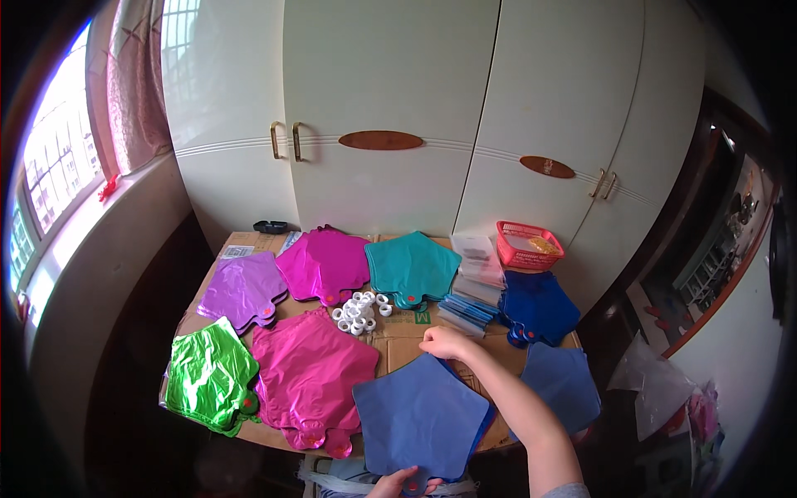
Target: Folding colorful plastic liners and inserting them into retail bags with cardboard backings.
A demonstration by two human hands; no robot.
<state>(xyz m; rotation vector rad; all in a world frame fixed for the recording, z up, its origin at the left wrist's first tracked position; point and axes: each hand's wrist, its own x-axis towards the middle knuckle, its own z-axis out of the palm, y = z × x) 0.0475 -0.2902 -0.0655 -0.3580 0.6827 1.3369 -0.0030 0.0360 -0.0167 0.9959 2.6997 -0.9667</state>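
Observation:
A stack of flat, star-shaped dusty-blue foil balloons [419,415] lies at the table's near edge, directly in front of me. At its bottom tab my left hand [392,485] grips the balloons, with the thumb on top. My right hand [447,342] reaches over to the stack's top point, its fingers curled closed there; the fingertips are partly hidden. Just beyond that hand lies a fanned pile of blue and clear plastic packets [469,312]. Several small white rolls [357,314] are heaped left of it.
Around the cardboard-covered table [394,340] lie more foil balloon stacks: green [212,378], pink [315,373], lilac [242,286], magenta [324,264], teal [413,266], dark blue [540,307] and dusty blue [560,386]. A red basket [527,259] stands at the back right, before white cabinets [382,191].

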